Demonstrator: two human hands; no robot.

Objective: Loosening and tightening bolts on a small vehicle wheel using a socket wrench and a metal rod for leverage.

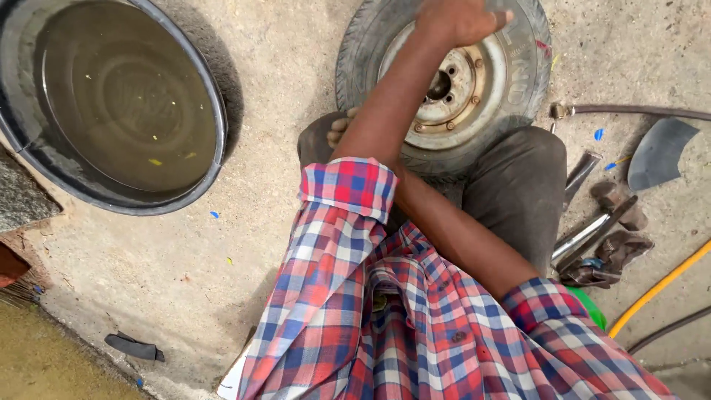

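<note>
A small black tyre [518, 81] on a pale, rusty steel rim [463, 89] lies flat on the concrete between my knees in dark trousers. My left arm, in a rolled red-and-blue checked sleeve, reaches across it. My left hand [459, 18] is closed on the far edge of the tyre at the top of the frame. My right forearm runs from the lower right under the left arm, which hides most of my right hand [338, 130]. Only its curled fingers show, at the tyre's near-left side by my knee.
A wide black tub [222, 137] of water stands at the upper left. Right of my knee lie metal tyre levers [585, 233], a hammer-like tool [618, 198], a dark rubber piece [659, 152], a black hose with a brass fitting [629, 110] and a yellow hose [659, 285].
</note>
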